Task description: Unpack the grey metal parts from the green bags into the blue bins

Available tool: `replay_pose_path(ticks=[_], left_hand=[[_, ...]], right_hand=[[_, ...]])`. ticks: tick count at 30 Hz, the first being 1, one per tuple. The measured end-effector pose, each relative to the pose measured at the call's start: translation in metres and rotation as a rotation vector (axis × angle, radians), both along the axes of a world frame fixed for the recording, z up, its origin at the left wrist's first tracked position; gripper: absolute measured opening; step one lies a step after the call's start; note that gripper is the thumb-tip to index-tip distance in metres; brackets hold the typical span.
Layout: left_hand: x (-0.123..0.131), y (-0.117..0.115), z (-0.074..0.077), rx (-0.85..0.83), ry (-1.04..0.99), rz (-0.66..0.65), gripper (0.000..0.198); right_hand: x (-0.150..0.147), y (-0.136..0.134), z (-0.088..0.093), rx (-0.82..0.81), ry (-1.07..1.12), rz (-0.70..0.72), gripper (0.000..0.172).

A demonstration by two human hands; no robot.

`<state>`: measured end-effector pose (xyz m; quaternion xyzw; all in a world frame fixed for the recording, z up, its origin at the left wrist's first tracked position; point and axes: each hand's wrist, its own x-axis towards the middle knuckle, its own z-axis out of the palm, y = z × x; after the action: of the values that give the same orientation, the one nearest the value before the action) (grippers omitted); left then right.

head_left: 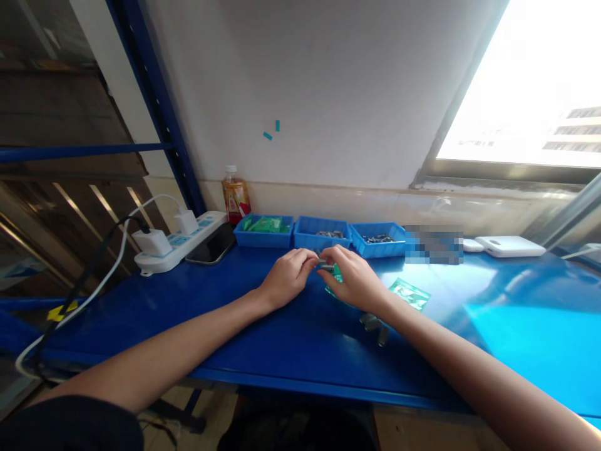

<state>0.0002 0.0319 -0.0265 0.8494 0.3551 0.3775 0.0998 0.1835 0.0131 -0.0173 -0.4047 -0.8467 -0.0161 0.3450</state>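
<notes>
My left hand and my right hand meet over the middle of the blue table, fingers pinched together. Between the fingertips sits a small grey metal part, held by both hands. My right hand also has a small green bag under its fingers. Another green bag lies flat just right of my right hand. Several dark grey parts lie on the table beneath my right wrist.
Three blue trays stand at the back: left one with green bags, middle one and right one with grey parts. A bottle, a phone, a white power strip and white devices line the back.
</notes>
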Motion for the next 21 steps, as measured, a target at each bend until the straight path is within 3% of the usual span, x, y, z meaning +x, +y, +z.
replay_pose_path(ticks=[3,7,11,15,17,21], left_hand=[[-0.001,0.0,0.003,-0.053,0.03,-0.002,0.032],[0.0,0.001,0.001,-0.096,0.057,-0.024,0.029],[0.004,0.002,-0.003,-0.056,0.21,-0.027,0.041],[0.005,0.0,-0.004,-0.027,0.359,0.011,0.034],[0.003,0.0,-0.004,-0.017,0.358,0.03,0.028],[0.0,0.003,-0.005,0.011,0.321,0.026,0.016]], right_hand=[[0.0,-0.001,-0.001,0.061,-0.053,0.003,0.01],[0.005,0.007,0.001,0.134,-0.044,-0.086,0.017],[0.014,0.029,0.01,0.212,-0.023,-0.269,0.02],[0.02,0.037,0.017,0.194,-0.069,-0.464,0.027],[0.02,0.029,0.017,0.132,-0.123,-0.416,0.03],[0.018,0.009,0.011,-0.014,-0.196,-0.201,0.02]])
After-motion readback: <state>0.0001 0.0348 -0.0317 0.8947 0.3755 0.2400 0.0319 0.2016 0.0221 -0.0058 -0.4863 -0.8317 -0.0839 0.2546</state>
